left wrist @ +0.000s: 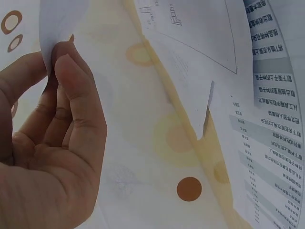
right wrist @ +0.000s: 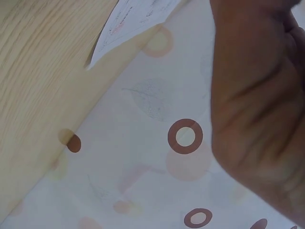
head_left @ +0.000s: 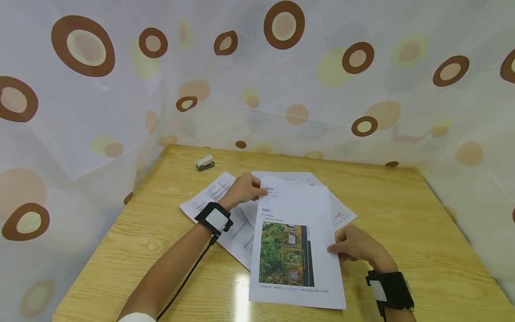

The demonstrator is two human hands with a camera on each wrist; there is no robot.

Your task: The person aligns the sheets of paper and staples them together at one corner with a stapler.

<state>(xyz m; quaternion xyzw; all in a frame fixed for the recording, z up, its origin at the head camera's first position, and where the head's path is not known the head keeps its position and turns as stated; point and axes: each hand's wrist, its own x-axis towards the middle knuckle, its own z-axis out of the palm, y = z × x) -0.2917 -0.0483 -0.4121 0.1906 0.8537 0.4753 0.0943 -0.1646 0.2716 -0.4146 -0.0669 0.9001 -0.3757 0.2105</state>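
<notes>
The left hand [head_left: 245, 188] and right hand [head_left: 356, 245] pinch a white rectangular printed paper sheet [head_left: 297, 243] at its left and right edges — a small white-and-grey stapler [head_left: 205, 163] lies far left.

Bright, diffuse light fills the head view, its source outside the frame; a white vertical streak of glare marks the glossy, yellow-brown wood-grain tabletop [head_left: 402, 214] beside the white rectangular paper sheet with a colour photograph [head_left: 297, 243], whose smallest print blurs. The translucent white hanging printed with brown rings [head_left: 241, 80] appears pale and low in contrast. In the left wrist view, the bare left hand [left wrist: 66, 152] is shaded against this brighter ground. In the dimmer right wrist view, the bare right hand [right wrist: 259, 102] is dark and softly focused.
</notes>
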